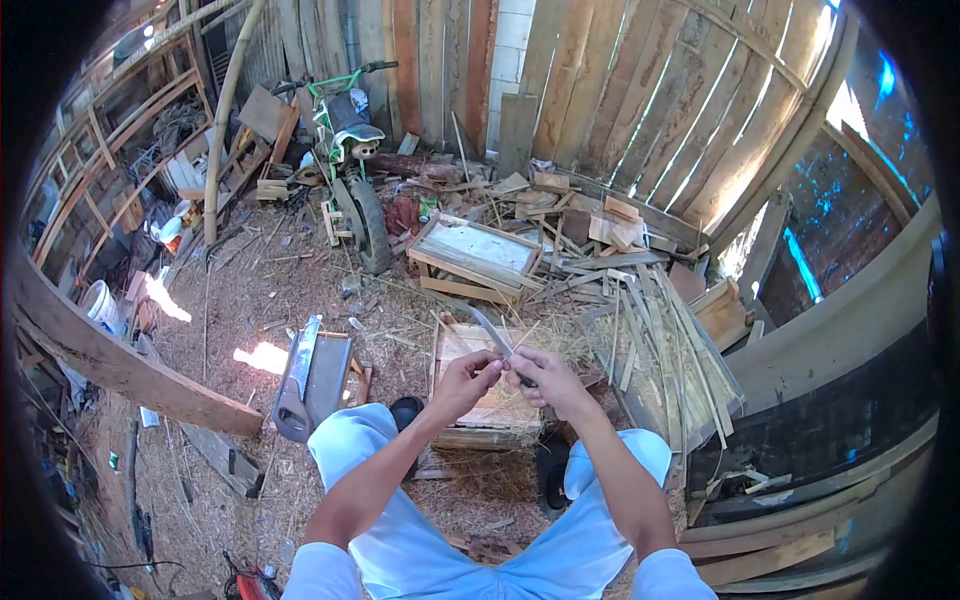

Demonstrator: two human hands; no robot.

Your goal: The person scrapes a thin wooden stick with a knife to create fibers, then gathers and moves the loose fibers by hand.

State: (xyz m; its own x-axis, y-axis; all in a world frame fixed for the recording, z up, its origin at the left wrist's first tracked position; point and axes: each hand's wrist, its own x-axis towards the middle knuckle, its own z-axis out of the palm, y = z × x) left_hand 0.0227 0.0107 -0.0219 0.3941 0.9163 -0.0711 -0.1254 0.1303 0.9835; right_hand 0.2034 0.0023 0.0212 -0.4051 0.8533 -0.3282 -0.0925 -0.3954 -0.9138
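Hands met in front of the person's body, above a low wooden crate [462, 348] that stood on the straw-covered ground between the knees. The right hand [556, 383] was closed around the handle of a knife [492, 335], and the handle itself was almost hidden inside the fist. The left hand [464, 380] was also closed, with the fingers curled into a pinch at the base of the blade. It was too small to tell whether these fingers pressed the blade itself or a thin sliver held against it.

The blade came out from between the two hands and pointed far and a little to the left, away from the body. Its long axis ran on a slant from the right fist to the tip over the far part of the crate. The knife lay between the hands, but the left hand was nearer to the bare blade, while the right hand kept the handle end.

To the right of the crate lay a loose pile of split bamboo strips [660, 350], with their long axes running mostly near to far. To the left, a handsaw [298, 372] rested on a small stool [335, 380]. Farther away, a wooden frame [478, 250] lay on the scrap wood, and a small motorbike [352, 170] stood near the plank wall.
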